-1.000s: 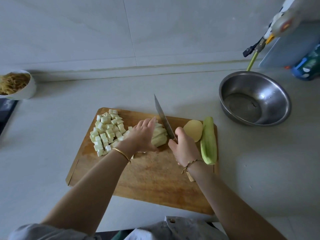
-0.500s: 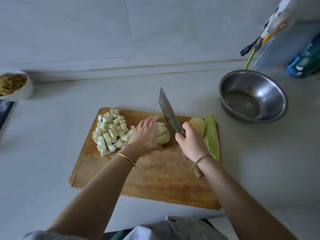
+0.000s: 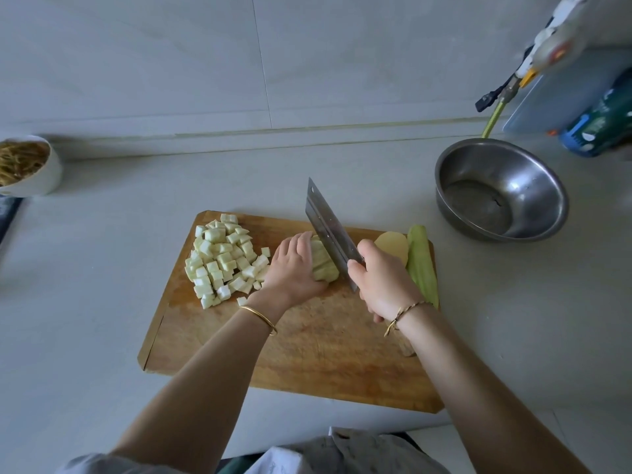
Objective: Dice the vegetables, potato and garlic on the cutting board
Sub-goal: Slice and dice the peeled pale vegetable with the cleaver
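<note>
A wooden cutting board lies on the counter. A pile of pale diced cubes covers its far left part. My left hand curls over a bundle of pale green vegetable strips and holds them down. My right hand grips the handle of a cleaver, whose blade stands against the right side of the strips. A peeled potato and a long peeled green vegetable lie at the board's right edge. No garlic is visible.
A steel bowl stands on the counter to the far right. A white bowl of shredded food sits at the far left. A dark green bottle and a hose are at the top right by the wall.
The cleaver blade has tilted from near edge-on to showing its flat side and shifted slightly along the strips. My left hand keeps holding the bundle.
</note>
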Demonstrator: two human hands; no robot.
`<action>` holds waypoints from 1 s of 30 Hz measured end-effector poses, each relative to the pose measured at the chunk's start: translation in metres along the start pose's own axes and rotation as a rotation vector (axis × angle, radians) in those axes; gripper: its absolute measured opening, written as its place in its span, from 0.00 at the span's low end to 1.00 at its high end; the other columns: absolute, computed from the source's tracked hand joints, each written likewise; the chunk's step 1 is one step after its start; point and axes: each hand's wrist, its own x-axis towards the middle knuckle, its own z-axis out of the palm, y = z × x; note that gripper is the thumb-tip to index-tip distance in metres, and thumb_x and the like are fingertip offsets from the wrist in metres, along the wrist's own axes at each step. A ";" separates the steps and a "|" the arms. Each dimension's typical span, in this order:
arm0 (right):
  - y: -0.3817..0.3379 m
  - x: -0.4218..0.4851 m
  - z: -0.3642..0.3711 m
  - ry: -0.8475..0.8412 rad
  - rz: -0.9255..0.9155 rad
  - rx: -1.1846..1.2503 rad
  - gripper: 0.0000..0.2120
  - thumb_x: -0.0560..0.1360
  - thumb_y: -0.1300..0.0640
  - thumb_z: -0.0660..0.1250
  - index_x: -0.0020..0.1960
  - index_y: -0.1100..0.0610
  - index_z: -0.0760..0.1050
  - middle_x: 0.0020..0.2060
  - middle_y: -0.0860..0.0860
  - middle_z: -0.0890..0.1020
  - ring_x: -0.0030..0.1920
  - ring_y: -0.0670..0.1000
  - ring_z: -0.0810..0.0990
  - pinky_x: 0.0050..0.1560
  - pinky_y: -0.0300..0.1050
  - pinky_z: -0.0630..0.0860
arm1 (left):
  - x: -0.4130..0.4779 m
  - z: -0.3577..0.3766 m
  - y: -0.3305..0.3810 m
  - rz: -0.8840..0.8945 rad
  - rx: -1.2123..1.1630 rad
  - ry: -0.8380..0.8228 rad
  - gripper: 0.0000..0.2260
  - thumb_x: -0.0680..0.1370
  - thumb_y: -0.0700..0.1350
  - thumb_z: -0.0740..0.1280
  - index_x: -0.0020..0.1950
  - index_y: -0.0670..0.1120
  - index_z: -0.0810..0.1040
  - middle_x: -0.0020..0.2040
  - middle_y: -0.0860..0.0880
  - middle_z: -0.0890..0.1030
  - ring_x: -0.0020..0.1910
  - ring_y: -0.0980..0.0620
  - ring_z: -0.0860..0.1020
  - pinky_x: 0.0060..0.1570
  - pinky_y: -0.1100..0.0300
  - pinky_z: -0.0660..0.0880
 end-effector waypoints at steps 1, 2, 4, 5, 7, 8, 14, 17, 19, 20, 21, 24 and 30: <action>-0.001 0.001 -0.001 -0.017 0.009 -0.004 0.08 0.81 0.56 0.54 0.48 0.60 0.64 0.32 0.55 0.73 0.27 0.56 0.70 0.30 0.52 0.72 | 0.000 0.001 -0.001 0.010 0.000 0.014 0.42 0.69 0.55 0.72 0.75 0.45 0.53 0.73 0.48 0.60 0.73 0.47 0.55 0.73 0.54 0.53; -0.002 0.002 -0.004 -0.036 0.018 -0.009 0.08 0.81 0.56 0.54 0.46 0.60 0.64 0.31 0.55 0.71 0.26 0.55 0.69 0.28 0.49 0.70 | 0.000 0.002 -0.002 0.017 0.001 0.019 0.42 0.69 0.55 0.73 0.75 0.45 0.53 0.73 0.48 0.60 0.73 0.47 0.55 0.73 0.54 0.53; -0.007 0.005 -0.010 -0.079 0.040 -0.013 0.08 0.80 0.58 0.53 0.44 0.59 0.62 0.30 0.54 0.70 0.22 0.53 0.69 0.23 0.45 0.67 | 0.000 0.003 -0.003 0.023 0.001 0.010 0.42 0.70 0.54 0.73 0.75 0.44 0.52 0.73 0.47 0.60 0.73 0.47 0.55 0.73 0.54 0.54; -0.010 0.007 -0.014 -0.100 0.050 -0.014 0.08 0.80 0.59 0.52 0.42 0.58 0.62 0.30 0.55 0.70 0.20 0.52 0.68 0.21 0.43 0.67 | 0.000 0.004 -0.004 0.025 -0.003 0.007 0.42 0.70 0.53 0.73 0.75 0.43 0.53 0.73 0.47 0.60 0.73 0.47 0.55 0.73 0.54 0.54; -0.017 0.013 -0.020 -0.144 0.065 -0.022 0.08 0.79 0.61 0.51 0.40 0.57 0.61 0.30 0.56 0.70 0.17 0.52 0.68 0.19 0.39 0.66 | 0.000 0.005 -0.004 0.033 -0.003 0.019 0.42 0.70 0.52 0.74 0.74 0.43 0.53 0.72 0.46 0.61 0.73 0.47 0.56 0.73 0.53 0.55; -0.020 0.017 -0.021 -0.163 0.074 -0.021 0.08 0.78 0.62 0.51 0.40 0.57 0.61 0.31 0.56 0.69 0.17 0.52 0.68 0.19 0.38 0.66 | 0.000 0.005 -0.004 0.037 0.002 0.027 0.42 0.69 0.52 0.74 0.74 0.43 0.54 0.72 0.46 0.62 0.73 0.47 0.56 0.73 0.53 0.56; -0.016 0.016 -0.013 -0.210 0.094 -0.080 0.08 0.79 0.61 0.50 0.54 0.60 0.65 0.32 0.55 0.71 0.20 0.51 0.71 0.18 0.39 0.69 | 0.003 0.006 -0.005 0.045 0.051 0.004 0.43 0.70 0.53 0.74 0.74 0.42 0.52 0.73 0.46 0.60 0.74 0.47 0.55 0.73 0.55 0.54; -0.006 0.010 -0.008 -0.211 0.084 -0.107 0.06 0.79 0.61 0.50 0.49 0.60 0.65 0.31 0.54 0.70 0.16 0.48 0.69 0.17 0.38 0.64 | 0.004 0.007 -0.006 0.061 0.078 -0.006 0.43 0.70 0.54 0.74 0.74 0.42 0.51 0.74 0.45 0.59 0.74 0.46 0.54 0.73 0.55 0.53; -0.003 0.014 -0.001 -0.188 0.073 -0.107 0.07 0.79 0.61 0.50 0.44 0.58 0.64 0.31 0.54 0.70 0.21 0.50 0.71 0.21 0.42 0.66 | 0.004 0.007 -0.007 0.065 0.073 0.003 0.43 0.70 0.54 0.74 0.74 0.41 0.52 0.73 0.44 0.59 0.74 0.46 0.55 0.73 0.54 0.54; -0.002 0.017 0.004 -0.170 0.068 -0.103 0.09 0.79 0.61 0.51 0.41 0.57 0.62 0.32 0.53 0.70 0.24 0.51 0.70 0.23 0.44 0.65 | 0.003 0.008 -0.008 0.070 0.069 0.009 0.44 0.69 0.54 0.75 0.74 0.41 0.53 0.73 0.44 0.60 0.74 0.46 0.56 0.73 0.53 0.56; 0.000 0.018 0.011 -0.150 0.065 -0.104 0.10 0.80 0.61 0.52 0.39 0.56 0.60 0.32 0.52 0.69 0.27 0.51 0.69 0.26 0.45 0.64 | 0.003 0.008 -0.008 0.077 0.064 0.018 0.44 0.69 0.55 0.75 0.74 0.40 0.54 0.73 0.43 0.61 0.73 0.45 0.57 0.73 0.52 0.57; 0.010 0.016 0.027 -0.099 0.072 -0.091 0.08 0.80 0.59 0.52 0.43 0.58 0.63 0.31 0.51 0.69 0.28 0.50 0.67 0.28 0.47 0.65 | 0.003 0.009 -0.008 0.088 0.041 0.037 0.44 0.68 0.55 0.75 0.74 0.40 0.55 0.72 0.43 0.63 0.73 0.45 0.58 0.72 0.50 0.58; 0.016 0.013 0.029 -0.062 0.100 0.002 0.08 0.80 0.59 0.52 0.50 0.63 0.67 0.33 0.53 0.72 0.27 0.53 0.69 0.37 0.55 0.76 | 0.001 0.006 -0.007 0.055 0.018 0.038 0.44 0.67 0.54 0.76 0.74 0.42 0.56 0.72 0.45 0.64 0.73 0.46 0.59 0.72 0.50 0.58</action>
